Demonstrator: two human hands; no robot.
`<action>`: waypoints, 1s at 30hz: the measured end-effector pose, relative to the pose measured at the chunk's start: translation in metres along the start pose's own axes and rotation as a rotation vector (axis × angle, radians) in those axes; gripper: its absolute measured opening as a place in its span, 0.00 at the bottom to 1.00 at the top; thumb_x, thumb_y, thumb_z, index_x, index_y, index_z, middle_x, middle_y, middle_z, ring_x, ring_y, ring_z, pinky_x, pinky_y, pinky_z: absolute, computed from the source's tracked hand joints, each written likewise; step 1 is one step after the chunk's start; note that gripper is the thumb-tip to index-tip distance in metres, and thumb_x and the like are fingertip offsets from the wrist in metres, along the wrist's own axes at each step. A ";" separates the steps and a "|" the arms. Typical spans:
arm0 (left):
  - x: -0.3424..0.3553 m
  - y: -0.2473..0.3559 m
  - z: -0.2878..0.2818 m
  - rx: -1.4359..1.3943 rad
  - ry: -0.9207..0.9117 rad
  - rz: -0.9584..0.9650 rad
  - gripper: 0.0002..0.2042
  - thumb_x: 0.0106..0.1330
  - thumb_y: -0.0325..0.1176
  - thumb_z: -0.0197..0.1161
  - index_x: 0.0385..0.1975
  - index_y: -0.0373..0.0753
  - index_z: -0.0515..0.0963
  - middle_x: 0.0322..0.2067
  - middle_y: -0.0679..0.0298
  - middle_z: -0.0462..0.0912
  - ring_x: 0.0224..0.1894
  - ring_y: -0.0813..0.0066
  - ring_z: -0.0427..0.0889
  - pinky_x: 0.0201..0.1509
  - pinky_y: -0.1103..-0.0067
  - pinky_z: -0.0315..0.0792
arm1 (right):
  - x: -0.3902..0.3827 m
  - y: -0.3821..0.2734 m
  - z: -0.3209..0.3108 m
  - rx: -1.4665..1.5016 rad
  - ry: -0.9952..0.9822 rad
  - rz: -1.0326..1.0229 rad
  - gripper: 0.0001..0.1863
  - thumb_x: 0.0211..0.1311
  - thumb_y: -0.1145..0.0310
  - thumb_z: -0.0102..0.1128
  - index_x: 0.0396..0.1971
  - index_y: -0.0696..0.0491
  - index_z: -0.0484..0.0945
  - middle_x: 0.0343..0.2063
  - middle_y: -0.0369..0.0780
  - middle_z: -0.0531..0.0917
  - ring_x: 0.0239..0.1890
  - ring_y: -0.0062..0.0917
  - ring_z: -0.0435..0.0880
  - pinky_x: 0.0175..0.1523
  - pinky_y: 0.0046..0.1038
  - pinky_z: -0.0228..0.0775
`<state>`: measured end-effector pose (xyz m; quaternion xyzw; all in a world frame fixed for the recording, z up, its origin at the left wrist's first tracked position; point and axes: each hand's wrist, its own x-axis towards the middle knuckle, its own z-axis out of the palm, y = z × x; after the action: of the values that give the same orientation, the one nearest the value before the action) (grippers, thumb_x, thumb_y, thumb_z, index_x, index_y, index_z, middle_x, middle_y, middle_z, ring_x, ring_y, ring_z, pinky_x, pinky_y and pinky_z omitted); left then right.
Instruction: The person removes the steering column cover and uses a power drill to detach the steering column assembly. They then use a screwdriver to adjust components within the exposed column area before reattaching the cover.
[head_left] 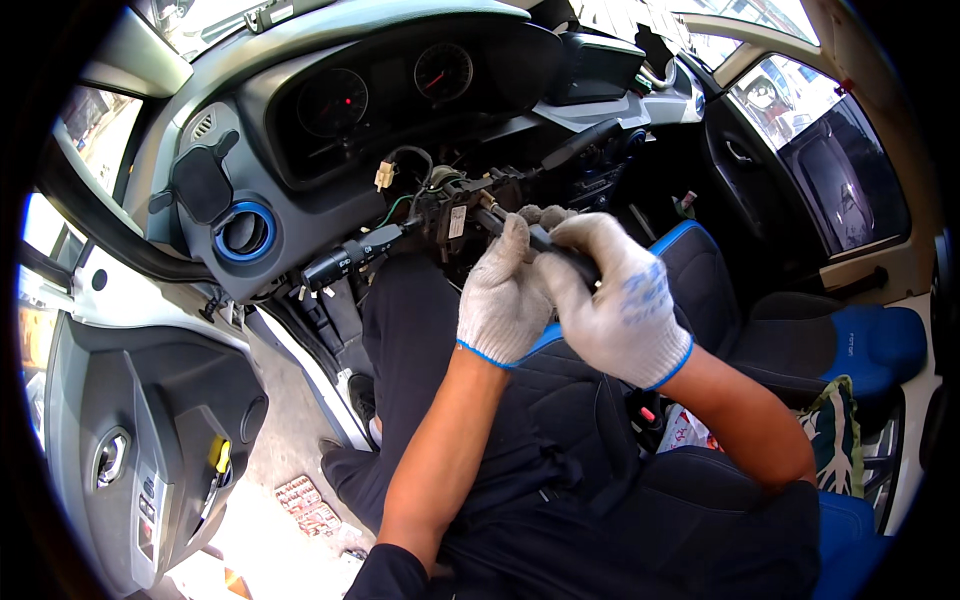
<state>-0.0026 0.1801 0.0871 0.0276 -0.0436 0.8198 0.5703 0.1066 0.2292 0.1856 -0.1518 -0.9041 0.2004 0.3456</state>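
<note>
dark part (pixel 574 260): right of steering column (pixel 436 208), long axis slanting away | left hand (pixel 503 298): nearer column, grip unclear | right hand (pixel 628 298): clasping part

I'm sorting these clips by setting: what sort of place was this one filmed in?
The front cab of a vehicle, most likely seen from the driver's seat. Showing it: a dashboard with two round dials, an open door at left, and a black-and-blue seat at right.
</note>
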 end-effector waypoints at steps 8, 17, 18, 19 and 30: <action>0.000 0.003 -0.023 0.024 0.104 0.064 0.09 0.84 0.37 0.68 0.52 0.38 0.85 0.47 0.62 0.89 0.53 0.67 0.88 0.66 0.65 0.83 | 0.016 -0.014 -0.017 -0.680 -0.355 -0.337 0.14 0.74 0.63 0.69 0.50 0.56 0.83 0.37 0.43 0.89 0.36 0.34 0.93 0.36 0.33 0.86; -0.003 -0.003 -0.009 0.015 -0.014 0.036 0.09 0.84 0.35 0.65 0.51 0.35 0.81 0.50 0.55 0.88 0.58 0.60 0.87 0.68 0.64 0.83 | -0.002 -0.021 0.004 0.559 -0.071 0.807 0.15 0.83 0.60 0.61 0.50 0.60 0.83 0.31 0.43 0.89 0.30 0.34 0.92 0.40 0.36 0.87; -0.002 0.003 -0.012 0.026 -0.053 0.010 0.09 0.84 0.36 0.67 0.49 0.35 0.82 0.47 0.56 0.88 0.55 0.61 0.88 0.66 0.65 0.85 | -0.002 -0.020 0.005 0.383 -0.104 0.670 0.15 0.83 0.60 0.61 0.49 0.58 0.82 0.30 0.43 0.88 0.30 0.34 0.92 0.40 0.37 0.87; -0.001 0.007 -0.010 0.032 -0.095 -0.019 0.09 0.83 0.36 0.68 0.47 0.36 0.83 0.45 0.57 0.89 0.52 0.61 0.89 0.63 0.66 0.86 | -0.002 -0.016 0.008 -0.132 -0.141 0.234 0.14 0.81 0.60 0.62 0.48 0.57 0.81 0.27 0.42 0.86 0.29 0.34 0.92 0.38 0.37 0.86; -0.001 -0.010 -0.015 0.021 0.021 0.089 0.11 0.85 0.36 0.65 0.53 0.33 0.82 0.51 0.53 0.88 0.59 0.55 0.87 0.71 0.63 0.82 | -0.016 -0.009 0.019 0.271 0.010 0.638 0.17 0.79 0.61 0.65 0.52 0.61 0.84 0.33 0.45 0.90 0.33 0.36 0.91 0.43 0.35 0.86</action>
<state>0.0072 0.1836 0.0725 0.0232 -0.0301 0.8450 0.5333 0.1038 0.2102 0.1680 -0.3805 -0.7746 0.4156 0.2871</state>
